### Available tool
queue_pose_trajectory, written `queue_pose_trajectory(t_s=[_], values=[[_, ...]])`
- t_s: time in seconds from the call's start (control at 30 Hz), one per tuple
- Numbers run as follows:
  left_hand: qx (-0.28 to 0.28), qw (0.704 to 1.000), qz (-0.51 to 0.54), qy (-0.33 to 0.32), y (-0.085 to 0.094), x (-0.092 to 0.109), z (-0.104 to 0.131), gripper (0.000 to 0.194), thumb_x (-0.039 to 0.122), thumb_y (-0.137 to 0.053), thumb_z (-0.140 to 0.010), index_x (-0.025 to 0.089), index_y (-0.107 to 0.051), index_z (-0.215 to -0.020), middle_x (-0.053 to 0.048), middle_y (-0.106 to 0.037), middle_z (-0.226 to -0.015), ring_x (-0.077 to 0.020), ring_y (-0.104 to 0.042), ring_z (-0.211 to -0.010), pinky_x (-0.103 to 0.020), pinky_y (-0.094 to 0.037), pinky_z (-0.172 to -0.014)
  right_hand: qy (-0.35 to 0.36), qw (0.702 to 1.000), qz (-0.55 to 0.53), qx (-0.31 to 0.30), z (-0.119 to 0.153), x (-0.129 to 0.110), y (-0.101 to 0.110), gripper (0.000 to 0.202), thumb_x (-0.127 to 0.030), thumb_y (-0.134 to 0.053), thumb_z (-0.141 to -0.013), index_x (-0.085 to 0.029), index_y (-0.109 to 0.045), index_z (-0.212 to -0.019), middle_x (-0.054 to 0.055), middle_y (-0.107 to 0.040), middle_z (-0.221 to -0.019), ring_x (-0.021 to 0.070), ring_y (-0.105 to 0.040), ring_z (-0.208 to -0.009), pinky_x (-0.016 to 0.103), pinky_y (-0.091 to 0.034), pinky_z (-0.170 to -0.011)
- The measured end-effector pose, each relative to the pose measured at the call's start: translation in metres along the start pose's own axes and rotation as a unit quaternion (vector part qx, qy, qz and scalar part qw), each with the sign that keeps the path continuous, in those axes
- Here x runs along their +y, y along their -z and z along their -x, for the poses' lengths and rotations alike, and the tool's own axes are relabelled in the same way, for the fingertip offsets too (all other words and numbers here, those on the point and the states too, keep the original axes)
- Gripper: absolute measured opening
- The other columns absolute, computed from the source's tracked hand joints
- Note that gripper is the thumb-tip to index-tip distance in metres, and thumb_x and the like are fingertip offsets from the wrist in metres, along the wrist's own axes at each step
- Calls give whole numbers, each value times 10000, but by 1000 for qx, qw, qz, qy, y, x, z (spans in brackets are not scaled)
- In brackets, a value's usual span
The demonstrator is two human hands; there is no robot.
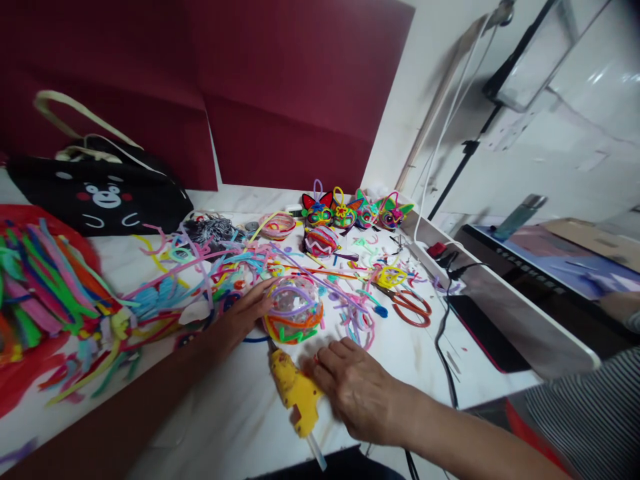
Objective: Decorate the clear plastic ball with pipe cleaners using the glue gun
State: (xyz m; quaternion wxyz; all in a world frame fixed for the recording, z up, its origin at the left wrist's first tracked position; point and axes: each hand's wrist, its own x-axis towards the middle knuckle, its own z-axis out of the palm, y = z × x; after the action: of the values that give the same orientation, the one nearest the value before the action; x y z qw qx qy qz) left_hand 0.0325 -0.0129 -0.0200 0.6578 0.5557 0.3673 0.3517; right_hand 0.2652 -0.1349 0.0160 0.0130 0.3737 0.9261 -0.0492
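Note:
A clear ball (pixel 295 310) wrapped with purple, orange, yellow and green pipe cleaners sits on the white table. My left hand (pixel 250 308) holds it at its left side, thumb and other fingers partly hidden. Just in front of the ball is a yellow hot glue gun (pixel 290 380), its nozzle close below the ball and a glue stick (pixel 317 452) poking out of its rear. My right hand (pixel 350 383) has its fingers curled round the gun's handle, which is mostly covered. Loose pipe-cleaner pieces (pixel 357 317) lie right of the ball.
Orange-handled scissors (pixel 413 308) lie to the right. Several decorated animal-head ornaments (pixel 345 213) stand at the back. Bundled pipe cleaners (pixel 55 280) and a black bag (pixel 100 200) occupy the left. A black cable (pixel 440 340) runs down the right, beside a co-worker's striped sleeve (pixel 590 413).

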Motion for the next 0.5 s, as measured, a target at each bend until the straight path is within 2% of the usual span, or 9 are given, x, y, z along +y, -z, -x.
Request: queue_pose_trajectory(t_s=[0.13,0.27,0.33,0.43,0.5], values=[[0,1000,-6,-2,1,-1,-1,752,600,-656,-817,311,-429,-1473,-47,-497,-1516,-342,-481,-1373,-413,-486,-1071,-14,1000,-7,9,-1,1,4,474,-144,-605,-768,-111,-549,-1237,133,-628,-1075,275,-547,-931,415,-423,-849],[5,1000,4,0,0,0,0,761,591,-675,-806,309,-439,-1472,-60,-513,-1504,-358,-480,-1372,-451,-469,-1083,-38,998,-46,11,9,9,11,330,-185,-594,-801,-151,-591,-1129,104,-631,-1025,265,-562,-920,423,-425,-884],[6,1000,11,4,0,-1,0,748,577,-689,-800,316,-455,-1461,-57,-513,-1503,-359,-474,-1376,-455,-457,-1092,-42,994,-99,20,18,14,15,346,-167,-593,-781,-172,-600,-1127,90,-629,-1028,254,-571,-949,404,-432,-915],[4,1000,9,2,2,-3,0,720,571,-699,-796,325,-487,-1438,-37,-499,-1516,-354,-450,-1395,-455,-409,-1133,-43,981,-186,47,32,23,23,497,-87,-573,-716,-195,-588,-1201,77,-632,-1064,237,-585,-1015,366,-448,-950],[3,1000,-2,-8,4,-5,0,700,566,-693,-805,325,-496,-1432,-26,-494,-1520,-349,-422,-1415,-463,-373,-1159,-44,968,-241,58,38,28,32,445,-109,-572,-770,-208,-591,-1203,78,-634,-1082,226,-599,-1017,342,-470,-929]])
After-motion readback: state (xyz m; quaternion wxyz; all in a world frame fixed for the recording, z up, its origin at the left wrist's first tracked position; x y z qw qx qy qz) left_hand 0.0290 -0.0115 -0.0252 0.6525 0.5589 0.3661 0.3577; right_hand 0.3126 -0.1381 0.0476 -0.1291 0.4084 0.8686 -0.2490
